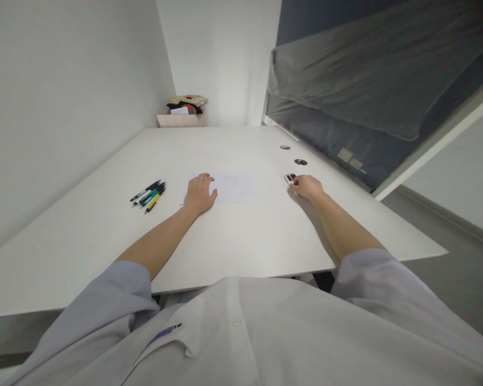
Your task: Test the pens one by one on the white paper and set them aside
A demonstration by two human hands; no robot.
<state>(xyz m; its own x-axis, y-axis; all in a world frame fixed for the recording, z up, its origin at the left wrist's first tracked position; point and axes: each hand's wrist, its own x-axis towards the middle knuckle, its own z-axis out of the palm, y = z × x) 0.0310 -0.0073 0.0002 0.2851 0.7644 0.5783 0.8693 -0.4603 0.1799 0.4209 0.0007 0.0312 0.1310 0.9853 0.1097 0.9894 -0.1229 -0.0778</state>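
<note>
My left hand (200, 194) lies on the left end of a white sheet of paper (237, 187), its fingers slightly bent and spread apart. A thin dark tip pokes out beside that wrist; what it belongs to is hidden. On the right, my right hand (308, 187) has its fingers closed at a small white, black and reddish block that looks like an eraser (288, 177). The fingers cover part of it, and I cannot tell whether it is one piece or more. Several pens (148, 195) with black, green and yellow barrels lie in a bunch left of my left hand.
The white table (225, 241) runs to the back wall. Two round cable holes (300, 162) sit near its right edge, beside a dark panel with a grey cloth (358, 75). At the far left end stands a pinkish box (178, 120) with cloth-like items in it.
</note>
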